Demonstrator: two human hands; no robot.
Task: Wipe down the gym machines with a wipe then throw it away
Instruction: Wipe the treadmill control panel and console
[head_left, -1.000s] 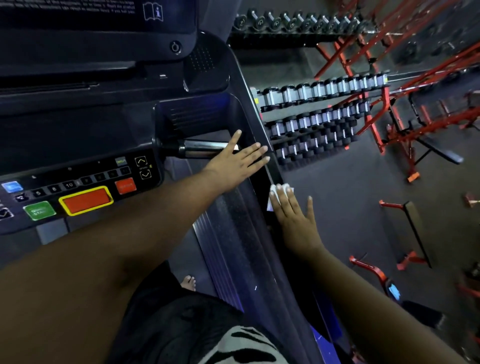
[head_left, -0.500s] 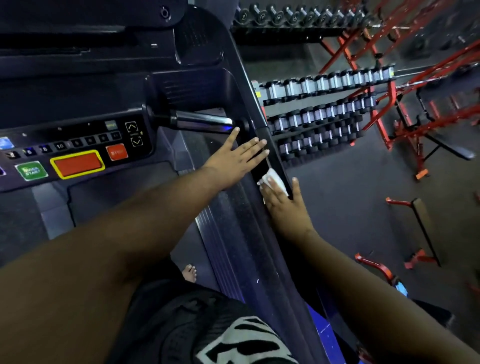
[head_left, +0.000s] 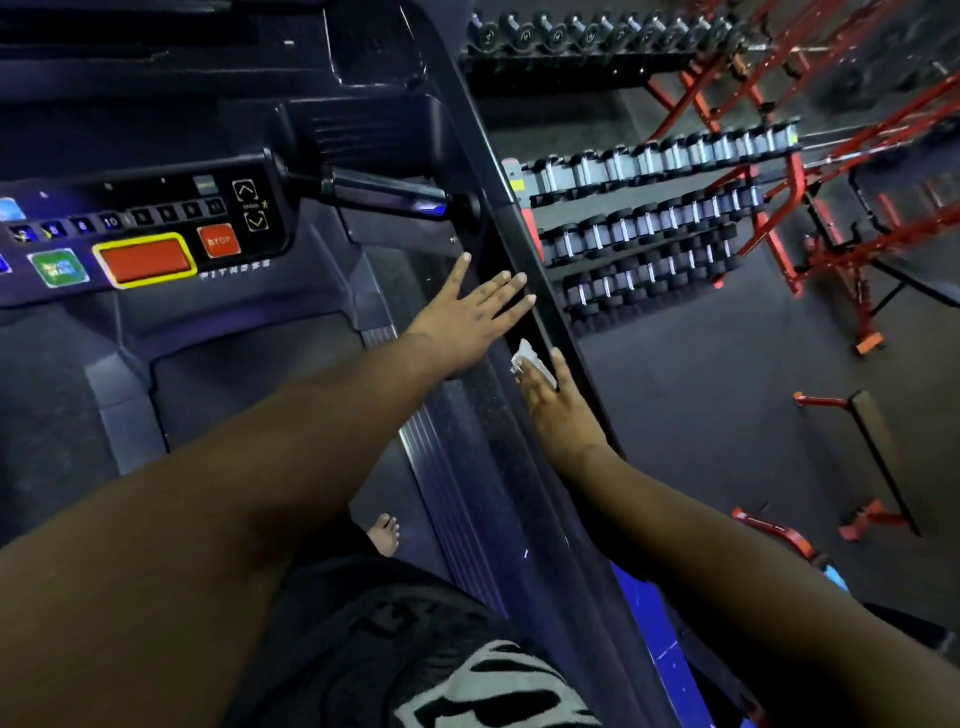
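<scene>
White against all the dark plastic, the wipe (head_left: 531, 360) is the easiest thing for me to track: it sits under the fingertips of my right hand (head_left: 558, 410), pressed flat onto the treadmill's right side rail (head_left: 540, 291), with a crumpled corner poking out on the far side of the fingers. Those fingers lie straight and close together, pressing down, not pinching. Compared with a second ago, that hand and the wipe have slid back toward me along the rail, away from the far end where the short handlebar (head_left: 384, 195) meets it, so I read this as the return half of a wiping stroke. My left hand (head_left: 467, 322) has hardly shifted relative to the rail; it is spread wide, palm down, fingers fanned, its fingertips reaching the rail's inner edge just left of and beyond the wipe, apparently bracing me. The view has also dipped, showing more of the control console (head_left: 145, 249) at the left. For the task, I judge this stretch of rail nearly covered, but the handlebar and console look untouched, and the throwing-away step is some way off. No bin is visible among the dumbbell racks (head_left: 649, 218) to the right.
</scene>
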